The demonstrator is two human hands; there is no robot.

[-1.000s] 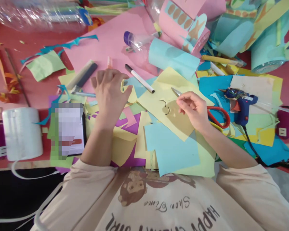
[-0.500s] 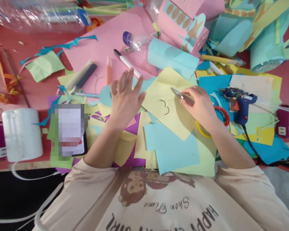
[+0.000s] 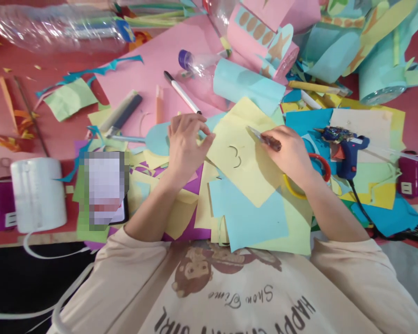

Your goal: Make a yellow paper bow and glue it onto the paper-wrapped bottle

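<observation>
My left hand (image 3: 191, 141) pinches thumb and forefinger together at the left edge of a pale yellow sheet of paper (image 3: 245, 178); its other fingers are curled. Two short black curved marks show near the sheet's middle. My right hand (image 3: 288, 150) rests on the sheet's right side, closed around scissors (image 3: 255, 132). Their pointed metal tip faces up and left, and red and yellow handle loops stick out behind my hand, which hides the middle part. Under the yellow sheet lies a light blue paper (image 3: 249, 222).
Beyond my hands are a white marker (image 3: 183, 92), a clear bottle wrapped in light blue paper (image 3: 249, 81) and a pink paper-covered bottle (image 3: 261, 39). A blue glue gun (image 3: 350, 153) lies right. Left are a phone (image 3: 106, 185) and a white box (image 3: 38, 195) with a cable.
My left hand has gone from spread fingers to a pinch at the paper's edge. The yellow sheet has turned slightly, its near corner shifting left. My right hand has hardly moved.
</observation>
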